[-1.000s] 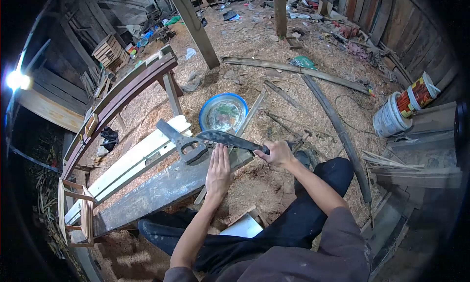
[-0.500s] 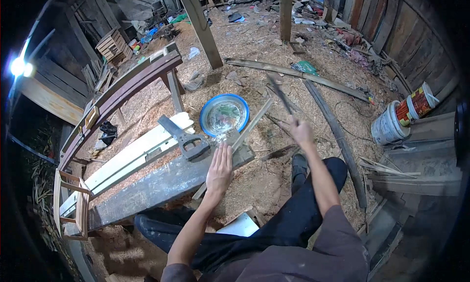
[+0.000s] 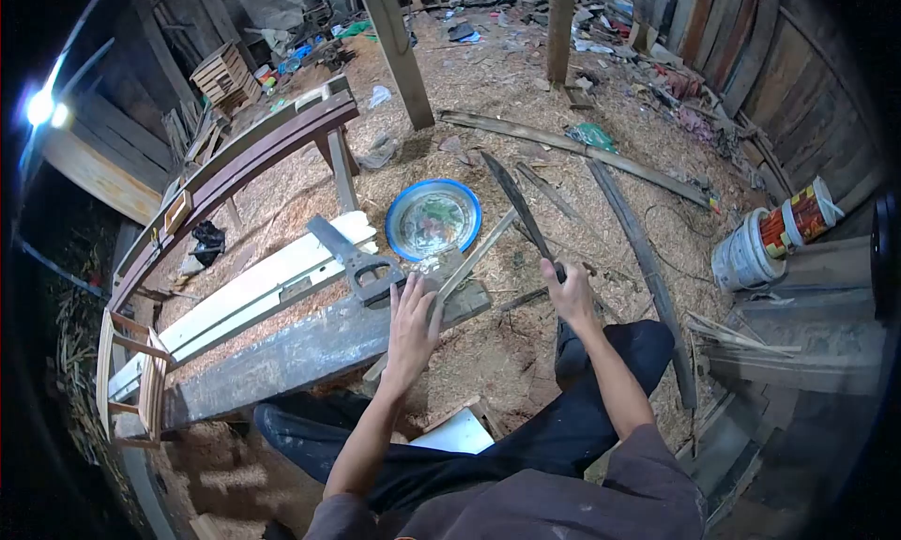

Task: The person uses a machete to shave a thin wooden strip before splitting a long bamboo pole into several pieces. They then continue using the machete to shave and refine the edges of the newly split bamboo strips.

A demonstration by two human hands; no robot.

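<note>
My right hand (image 3: 571,294) is closed round the dark handle of a machete (image 3: 519,202), its blade pointing up and away to the left. My left hand (image 3: 410,326) rests with fingers stretched and apart over a thin wooden strip (image 3: 476,253). That strip slants across the end of a grey plank bench (image 3: 272,362), partly hidden beneath the hand. Just beyond my left fingertips a handsaw (image 3: 349,256) lies with its dark handle on the bench. Near the bench end stands a blue-rimmed round basin (image 3: 389,223).
Pale boards (image 3: 253,291) lie along the bench, with a small wooden frame (image 3: 131,376) at its left end. A long curved beam (image 3: 648,268) lies on the shavings at right. Buckets (image 3: 743,256) stand by the wall. A post (image 3: 399,57) rises ahead.
The machete, blurred before, now shows sharply, its blade lower and further left. My right hand has shifted slightly down and left. My left fingers have spread.
</note>
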